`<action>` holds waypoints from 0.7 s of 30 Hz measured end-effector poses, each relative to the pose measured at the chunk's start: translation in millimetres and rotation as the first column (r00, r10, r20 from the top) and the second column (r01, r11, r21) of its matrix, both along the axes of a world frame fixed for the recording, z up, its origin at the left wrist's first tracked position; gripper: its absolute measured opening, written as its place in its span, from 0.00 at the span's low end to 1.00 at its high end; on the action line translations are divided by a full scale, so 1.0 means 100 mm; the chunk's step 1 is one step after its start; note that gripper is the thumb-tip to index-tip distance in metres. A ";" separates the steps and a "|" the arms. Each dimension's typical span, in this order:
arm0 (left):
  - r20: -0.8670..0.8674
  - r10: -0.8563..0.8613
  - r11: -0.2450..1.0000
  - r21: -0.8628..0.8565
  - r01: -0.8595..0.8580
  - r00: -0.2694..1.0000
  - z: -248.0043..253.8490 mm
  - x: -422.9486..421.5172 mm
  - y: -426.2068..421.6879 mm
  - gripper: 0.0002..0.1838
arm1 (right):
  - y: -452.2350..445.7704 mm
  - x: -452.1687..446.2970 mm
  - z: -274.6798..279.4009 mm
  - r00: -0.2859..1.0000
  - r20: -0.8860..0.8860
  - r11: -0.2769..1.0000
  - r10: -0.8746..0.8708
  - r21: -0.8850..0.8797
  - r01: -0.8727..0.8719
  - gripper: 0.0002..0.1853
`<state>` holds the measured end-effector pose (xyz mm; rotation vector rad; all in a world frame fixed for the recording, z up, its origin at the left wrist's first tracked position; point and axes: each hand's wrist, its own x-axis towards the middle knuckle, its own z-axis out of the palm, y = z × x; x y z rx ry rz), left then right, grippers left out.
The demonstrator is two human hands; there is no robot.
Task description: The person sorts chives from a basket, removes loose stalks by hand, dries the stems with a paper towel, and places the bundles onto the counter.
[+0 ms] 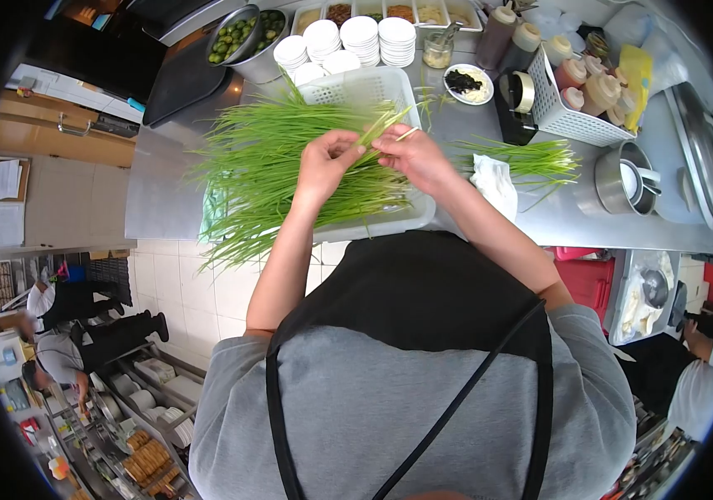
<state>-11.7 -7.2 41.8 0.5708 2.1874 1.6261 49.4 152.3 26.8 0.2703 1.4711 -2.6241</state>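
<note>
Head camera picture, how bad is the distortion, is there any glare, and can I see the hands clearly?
Head view, edges: strong fisheye, black corners, a person at left tipped nearly sideways; head view, middle: left hand, right hand and green stalks fairly clear; head view, upper left: pale sheen on the steel counter.

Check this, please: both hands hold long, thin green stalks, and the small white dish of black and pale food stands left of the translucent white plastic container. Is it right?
The side is wrong: in the head view, the small white dish stands right of the translucent white plastic container. The left hand and right hand do hold long, thin green stalks.
</note>
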 end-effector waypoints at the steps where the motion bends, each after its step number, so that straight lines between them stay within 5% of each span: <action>1: 0.039 0.001 1.000 -0.017 0.000 0.999 0.02 0.00 0.00 0.11 | 0.02 0.00 0.01 1.000 -0.001 1.000 -0.005 0.000 0.005 0.09; 3: 0.048 0.028 1.000 -0.002 -0.028 0.998 0.02 -0.04 -0.04 0.11 | 0.05 0.01 0.08 0.990 0.131 0.939 0.061 0.329 -0.101 0.15; 4: 0.059 0.060 0.998 0.014 -0.061 0.996 0.02 -0.06 -0.07 0.11 | 0.10 0.01 0.13 0.990 0.130 0.939 0.059 0.329 -0.100 0.15; 6: 0.077 0.062 0.998 0.026 -0.064 0.995 0.08 -0.07 -0.10 0.10 | 0.21 0.02 0.26 0.960 0.245 0.405 0.134 0.871 -0.279 0.18; 10: 0.128 0.029 0.996 0.083 -0.040 0.991 0.09 -0.09 -0.11 0.10 | 0.35 -0.03 0.03 1.000 0.012 0.449 0.016 0.893 -0.018 0.15; 12: 0.133 0.015 0.996 0.086 -0.027 0.991 0.09 -0.09 -0.11 0.10 | 0.32 -0.07 -0.01 0.903 -0.412 0.589 -0.126 0.701 0.402 0.11; 21: 0.126 0.006 1.000 0.015 -0.008 0.992 0.21 -0.07 -0.16 0.11 | 0.30 -0.15 -0.08 0.830 -0.512 0.647 -0.219 0.561 0.517 0.07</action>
